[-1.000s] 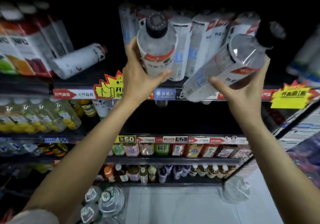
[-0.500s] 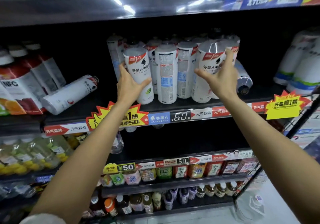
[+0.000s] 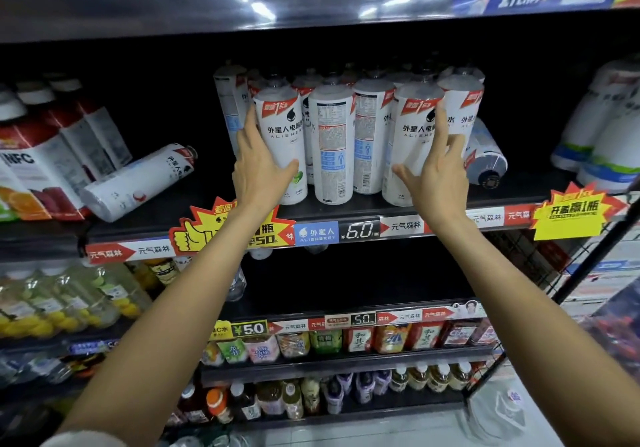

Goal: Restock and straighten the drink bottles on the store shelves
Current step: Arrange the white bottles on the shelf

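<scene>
Both your hands on front-row bottles, upper shelf.
Your left hand (image 3: 258,166) wraps the left front white bottle (image 3: 282,145), thumb across its label, fingers curled behind. Your right hand (image 3: 438,173) cups the right front white bottle (image 3: 412,145), fingers extended up its side, thumb spread low. Both bottles stand upright at the shelf edge (image 3: 360,230). Farther left, 1 toppled bottle (image 3: 138,181) lies on its side; behind right, another lying bottle (image 3: 486,159).
</scene>
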Demonstrator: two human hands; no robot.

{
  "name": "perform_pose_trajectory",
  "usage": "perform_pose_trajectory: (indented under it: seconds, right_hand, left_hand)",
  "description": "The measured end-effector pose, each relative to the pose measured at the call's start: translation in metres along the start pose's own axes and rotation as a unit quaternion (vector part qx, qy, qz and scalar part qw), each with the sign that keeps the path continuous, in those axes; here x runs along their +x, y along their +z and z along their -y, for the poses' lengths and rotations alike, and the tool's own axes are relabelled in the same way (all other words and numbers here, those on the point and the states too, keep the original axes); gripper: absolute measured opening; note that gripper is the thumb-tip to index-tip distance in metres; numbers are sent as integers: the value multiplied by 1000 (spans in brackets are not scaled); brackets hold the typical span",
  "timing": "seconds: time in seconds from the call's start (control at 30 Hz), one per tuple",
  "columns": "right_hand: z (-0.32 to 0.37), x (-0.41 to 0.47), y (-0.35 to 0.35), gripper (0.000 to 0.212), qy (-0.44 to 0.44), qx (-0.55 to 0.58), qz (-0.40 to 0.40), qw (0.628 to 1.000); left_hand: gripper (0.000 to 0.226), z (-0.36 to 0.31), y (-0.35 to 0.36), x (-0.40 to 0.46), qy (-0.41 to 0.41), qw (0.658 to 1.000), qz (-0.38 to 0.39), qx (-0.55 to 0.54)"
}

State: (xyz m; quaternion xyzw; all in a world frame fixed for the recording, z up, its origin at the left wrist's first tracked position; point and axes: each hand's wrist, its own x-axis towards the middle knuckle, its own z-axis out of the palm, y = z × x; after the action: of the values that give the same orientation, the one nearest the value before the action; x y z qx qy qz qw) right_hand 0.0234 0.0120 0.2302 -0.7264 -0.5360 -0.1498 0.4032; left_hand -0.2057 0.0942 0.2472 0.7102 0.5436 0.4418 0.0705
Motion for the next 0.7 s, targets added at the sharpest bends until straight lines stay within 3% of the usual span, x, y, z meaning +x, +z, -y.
perform_pose_trajectory:
  seconds: [0.2,0.33,0.5,0.6,0.7]
  right_hand:
    - [-3,1,3,98,-3,4,6,1000]
    - [-14,-1,-7,94,-26,25,58,998]
    - [-23,-20,-27,60,-68,30,70,995]
    - [-22,-40,-36,44,-123,58,74,988]
    - [-29,-60,-37,36,-212,49,96,971]
  left_hand:
    - [98,-5,2,-6,-10,1000,0,10]
    - [93,-4,4,-11,-14,1000,-6,9]
    - [80,-4,4,-20,-47,996,38,-61]
    - [57,-13,-3,-48,-53,991,21,-122]
    - [35,-27,-6,-85,-6,979,-8,-205]
